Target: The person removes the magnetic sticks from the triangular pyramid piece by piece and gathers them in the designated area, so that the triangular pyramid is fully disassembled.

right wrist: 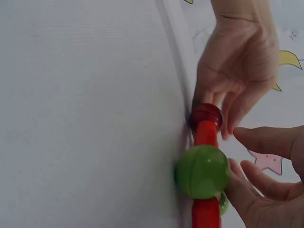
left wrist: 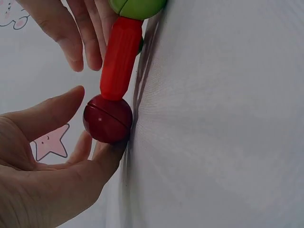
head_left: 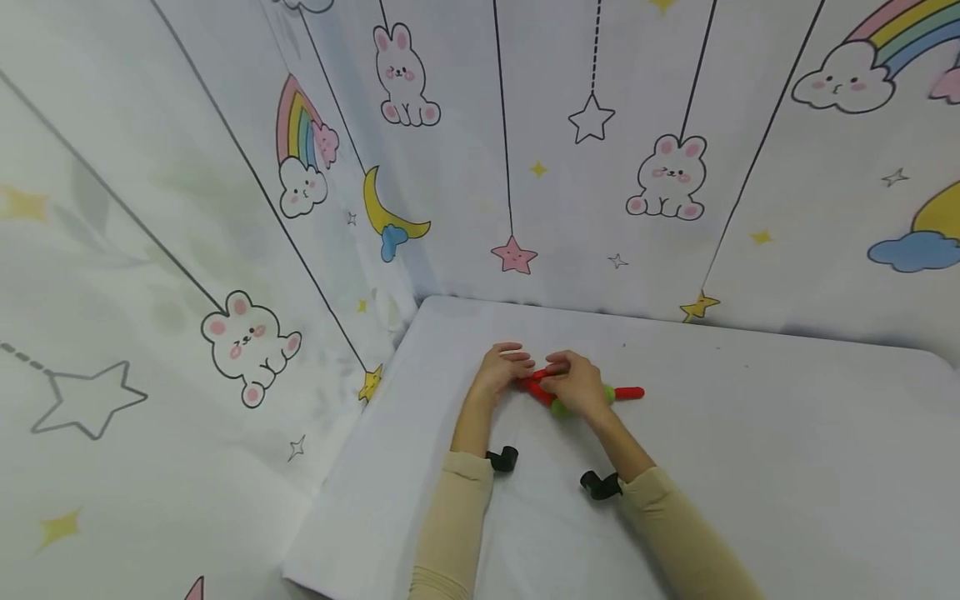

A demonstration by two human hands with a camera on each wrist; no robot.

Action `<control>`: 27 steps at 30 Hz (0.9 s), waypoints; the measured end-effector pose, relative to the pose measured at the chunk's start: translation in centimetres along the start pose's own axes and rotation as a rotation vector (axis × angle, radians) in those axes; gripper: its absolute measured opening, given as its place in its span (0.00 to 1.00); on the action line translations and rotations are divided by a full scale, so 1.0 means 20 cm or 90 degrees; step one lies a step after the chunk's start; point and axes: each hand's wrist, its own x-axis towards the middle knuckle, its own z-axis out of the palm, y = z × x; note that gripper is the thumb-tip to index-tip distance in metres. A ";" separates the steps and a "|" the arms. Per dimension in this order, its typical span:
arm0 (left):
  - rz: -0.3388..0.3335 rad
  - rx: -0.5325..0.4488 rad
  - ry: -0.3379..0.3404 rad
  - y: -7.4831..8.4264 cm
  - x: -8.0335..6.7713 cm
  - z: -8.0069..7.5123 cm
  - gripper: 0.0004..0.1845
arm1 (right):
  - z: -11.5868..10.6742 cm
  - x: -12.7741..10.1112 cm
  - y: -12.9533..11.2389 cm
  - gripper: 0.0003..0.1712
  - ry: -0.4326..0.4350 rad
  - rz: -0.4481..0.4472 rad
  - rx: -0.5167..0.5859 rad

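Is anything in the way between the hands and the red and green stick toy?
No. The left hand already touches the dark red ball, and the right hand touches the green ball. Nothing sits between them.

Soft, even light fills the corner, bright without harshness; the white cloth-covered table (head_left: pixel 750 433) carries only faint grey shadows beneath the forearms; the head view bows the cartoon-printed wall panels (head_left: pixel 187 250) outward at its edges, lines splaying like a fan; up close, the wrist views dim slightly; a small pale glint sits on the dark red toy ball (left wrist: pixel 108 118); the glossy green toy ball (right wrist: pixel 203 171) looks soft, nearest fingers blurred.
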 end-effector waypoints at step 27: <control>0.051 0.128 -0.060 -0.02 -0.02 0.06 0.36 | 0.09 0.00 0.05 0.33 0.082 -0.084 -0.068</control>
